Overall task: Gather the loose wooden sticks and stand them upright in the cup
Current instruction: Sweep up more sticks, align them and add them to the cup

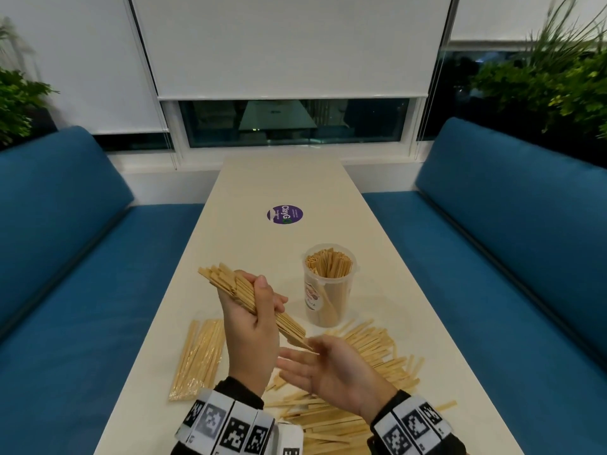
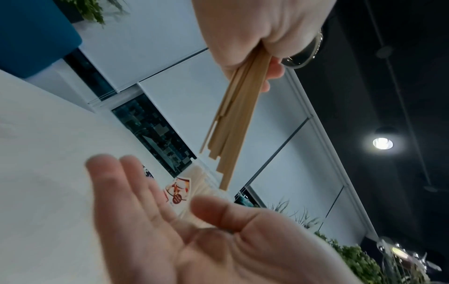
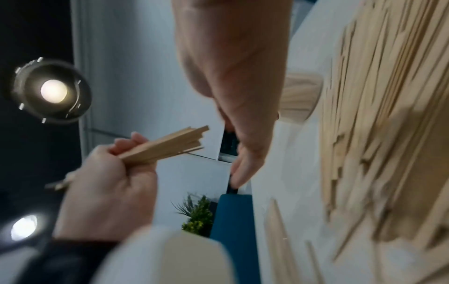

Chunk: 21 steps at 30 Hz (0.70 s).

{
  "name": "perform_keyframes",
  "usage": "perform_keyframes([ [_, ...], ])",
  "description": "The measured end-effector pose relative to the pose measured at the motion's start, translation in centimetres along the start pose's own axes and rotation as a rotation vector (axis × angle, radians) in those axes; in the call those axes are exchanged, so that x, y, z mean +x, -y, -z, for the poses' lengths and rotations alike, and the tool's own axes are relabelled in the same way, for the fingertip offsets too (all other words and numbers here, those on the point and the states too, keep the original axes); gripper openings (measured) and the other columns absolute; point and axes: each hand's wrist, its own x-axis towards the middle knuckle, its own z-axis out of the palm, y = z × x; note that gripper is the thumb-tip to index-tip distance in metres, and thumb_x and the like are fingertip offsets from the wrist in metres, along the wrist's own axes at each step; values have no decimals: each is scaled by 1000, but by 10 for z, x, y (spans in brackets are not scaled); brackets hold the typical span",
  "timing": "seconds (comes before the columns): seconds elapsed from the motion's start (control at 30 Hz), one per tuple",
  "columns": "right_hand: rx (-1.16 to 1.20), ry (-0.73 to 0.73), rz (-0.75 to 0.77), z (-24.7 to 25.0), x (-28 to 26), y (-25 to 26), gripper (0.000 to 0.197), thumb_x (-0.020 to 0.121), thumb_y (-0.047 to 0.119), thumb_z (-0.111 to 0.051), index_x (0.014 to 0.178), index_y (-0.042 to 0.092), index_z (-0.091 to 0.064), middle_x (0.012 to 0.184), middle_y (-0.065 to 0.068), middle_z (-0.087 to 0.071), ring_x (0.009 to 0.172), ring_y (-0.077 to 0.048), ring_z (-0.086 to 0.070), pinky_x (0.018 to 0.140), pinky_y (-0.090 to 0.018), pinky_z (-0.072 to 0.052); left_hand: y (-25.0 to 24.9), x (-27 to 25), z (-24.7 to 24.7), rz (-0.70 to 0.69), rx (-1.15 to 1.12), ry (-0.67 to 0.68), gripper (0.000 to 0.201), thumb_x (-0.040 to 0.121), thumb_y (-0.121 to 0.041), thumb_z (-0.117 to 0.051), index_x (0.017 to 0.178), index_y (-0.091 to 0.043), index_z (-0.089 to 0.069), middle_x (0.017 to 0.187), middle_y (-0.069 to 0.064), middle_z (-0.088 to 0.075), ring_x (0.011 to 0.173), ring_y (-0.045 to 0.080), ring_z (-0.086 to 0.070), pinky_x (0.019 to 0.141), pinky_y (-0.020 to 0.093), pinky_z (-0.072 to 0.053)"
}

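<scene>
My left hand (image 1: 258, 311) grips a bundle of flat wooden sticks (image 1: 236, 287), tilted with its far end up to the left, above the table. The bundle (image 2: 233, 124) fans out unevenly below that hand (image 2: 255, 28). My right hand (image 1: 315, 361) is open, palm turned toward the left, just under the bundle's lower tips; contact is unclear. A clear plastic cup (image 1: 328, 290) stands behind the hands, packed with upright sticks. Many loose sticks (image 1: 377, 349) lie under and right of my right hand (image 3: 233, 76).
A wrapped pack of sticks (image 1: 200, 356) lies flat near the left edge of the white table (image 1: 282, 185). A purple round sticker (image 1: 284, 214) is on the tabletop beyond the cup. Blue benches (image 1: 82, 274) run along both sides.
</scene>
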Motion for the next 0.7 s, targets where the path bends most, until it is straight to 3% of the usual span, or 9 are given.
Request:
perform_keyframes([
  [0.13, 117, -42, 14, -4, 5, 9, 59, 99, 43, -33, 108, -10, -58, 102, -27, -66, 88, -35, -68, 87, -43, -51, 12, -9, -9, 29, 64, 67, 10, 91, -32, -50, 87, -27, -43, 60, -5, -58, 58, 8, -61, 68, 23, -55],
  [0.2, 60, 25, 46, -12, 2, 12, 47, 94, 37, -46, 103, -3, -69, 96, -18, -70, 82, -27, -70, 80, -37, -56, 18, -17, -15, 88, 104, 116, 6, 88, -31, -54, 88, -31, -48, 67, -9, -65, 65, 3, -64, 67, 15, -52],
  [0.33, 76, 105, 94, -19, -1, 11, 50, 80, 31, -65, 122, 4, -61, 115, -16, -61, 116, -30, -55, 110, -41, -36, 24, -27, -22, 220, 179, 199, 11, 85, -26, -60, 82, -36, -57, 69, -21, -67, 74, -15, -61, 65, 0, -44],
  [0.37, 49, 106, 100, -19, -2, 10, 48, 82, 33, -63, 120, 4, -63, 110, -14, -64, 111, -28, -58, 108, -39, -39, 25, -26, -22, 247, 179, 204, 8, 85, -28, -59, 81, -35, -58, 69, -18, -66, 73, -15, -61, 65, 0, -44],
  [0.43, -131, 10, 162, -15, 3, 9, 39, 90, 41, -52, 107, 10, -69, 88, -6, -71, 84, -19, -67, 83, -33, -54, 26, -25, -18, 291, 160, 214, 9, 83, -36, -56, 76, -31, -57, 62, -11, -62, 61, -8, -61, 58, 5, -45],
  [0.47, -316, -92, 247, -12, 3, 9, 41, 94, 47, -44, 108, 15, -66, 85, -1, -70, 80, -15, -67, 75, -30, -54, 26, -24, -16, 300, 156, 232, 15, 81, -41, -53, 74, -28, -56, 56, -10, -59, 53, -3, -59, 54, 8, -44],
  [0.5, -542, -189, 377, -11, 2, 11, 45, 95, 53, -37, 117, 22, -60, 95, 3, -68, 90, -12, -65, 80, -30, -52, 27, -25, -14, 312, 164, 255, 20, 79, -45, -51, 74, -26, -55, 53, -9, -56, 47, 0, -55, 50, 11, -42],
  [0.57, -909, -298, 803, -8, -5, 17, 47, 95, 57, -27, 134, 35, -40, 132, 9, -53, 124, -7, -47, 106, -33, -39, 30, -26, -9, 326, 183, 280, 21, 80, -44, -49, 80, -24, -56, 53, -7, -53, 42, 1, -49, 48, 14, -40],
  [0.7, -1382, -197, 1415, -31, -36, 40, 55, 96, 53, -22, 145, 29, -19, 153, 21, -16, 144, -6, -11, 117, -18, -11, 35, -30, -3, 280, 233, 365, 17, 86, -36, -50, 77, -22, -53, 55, -5, -51, 46, 4, -46, 49, 13, -39],
])
